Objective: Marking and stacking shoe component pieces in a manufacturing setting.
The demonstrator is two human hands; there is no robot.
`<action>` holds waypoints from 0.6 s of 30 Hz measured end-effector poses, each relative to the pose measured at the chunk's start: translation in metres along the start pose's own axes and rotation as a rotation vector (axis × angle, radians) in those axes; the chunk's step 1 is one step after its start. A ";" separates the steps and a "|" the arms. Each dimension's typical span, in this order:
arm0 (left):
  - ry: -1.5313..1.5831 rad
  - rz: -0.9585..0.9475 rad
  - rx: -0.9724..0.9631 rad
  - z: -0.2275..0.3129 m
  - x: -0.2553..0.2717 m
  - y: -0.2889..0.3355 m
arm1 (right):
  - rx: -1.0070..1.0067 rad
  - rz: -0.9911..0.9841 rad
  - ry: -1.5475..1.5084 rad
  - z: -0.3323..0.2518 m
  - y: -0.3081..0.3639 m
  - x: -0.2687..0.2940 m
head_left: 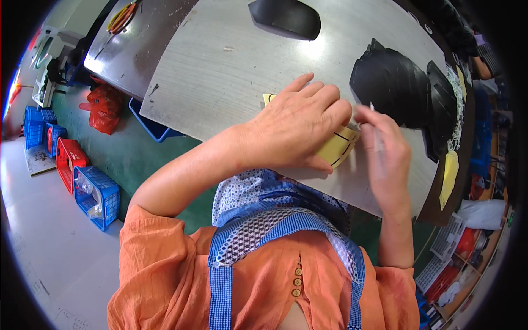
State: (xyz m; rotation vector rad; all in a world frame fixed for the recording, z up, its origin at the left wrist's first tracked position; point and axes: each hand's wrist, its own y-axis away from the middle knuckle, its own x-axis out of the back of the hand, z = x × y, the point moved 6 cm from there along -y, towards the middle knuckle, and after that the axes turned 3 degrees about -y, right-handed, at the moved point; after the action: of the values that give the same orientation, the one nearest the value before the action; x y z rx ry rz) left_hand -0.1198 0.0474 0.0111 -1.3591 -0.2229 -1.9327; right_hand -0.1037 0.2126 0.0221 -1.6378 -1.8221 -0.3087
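Note:
A yellow sheet (342, 147) with dark lines lies at the near edge of the grey table, mostly covered by my left hand (302, 124). That hand's fingers are bent over it and the thumb rests along its near side, holding it. Just to the right, my right hand (388, 148) is closed round a slim, pale pen-like tool (378, 138), blurred by motion. The tool's pointed end sticks up past the fingers. What lies under my left palm is hidden.
Stacked black curved pieces (390, 85) lie right of my hands; another black piece (286, 19) is at the far edge. Yellow strips (449, 175) and white threads hang at the right. Orange-handled scissors (122, 19) lie far left. Blue and red baskets (98, 192) stand on the floor.

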 end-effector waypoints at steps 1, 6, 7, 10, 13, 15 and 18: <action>0.064 0.017 -0.011 -0.006 0.002 -0.004 | 0.180 -0.005 0.175 -0.010 -0.003 -0.006; -0.188 0.236 0.121 -0.068 0.042 -0.004 | -0.047 0.124 0.152 0.017 -0.006 0.035; -0.314 0.275 0.149 -0.083 0.047 0.002 | -0.146 0.173 0.197 0.028 -0.010 0.055; -0.336 0.135 0.212 -0.092 0.045 0.023 | 0.061 0.290 0.416 0.037 -0.015 0.097; -0.157 -0.038 0.143 -0.042 0.033 0.048 | -0.173 0.289 0.068 0.045 0.015 0.100; -0.121 -0.092 0.116 -0.005 0.022 0.067 | -0.316 0.252 -0.228 0.045 0.028 0.082; 0.004 0.094 0.214 0.016 0.016 0.074 | -0.398 0.176 -0.346 0.028 0.042 0.042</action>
State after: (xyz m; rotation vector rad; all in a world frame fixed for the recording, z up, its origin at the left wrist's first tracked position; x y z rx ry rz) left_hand -0.0618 -0.0038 0.0121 -1.2033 -0.3467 -1.7789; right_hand -0.0721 0.2703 0.0160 -2.2286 -1.9334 -0.3427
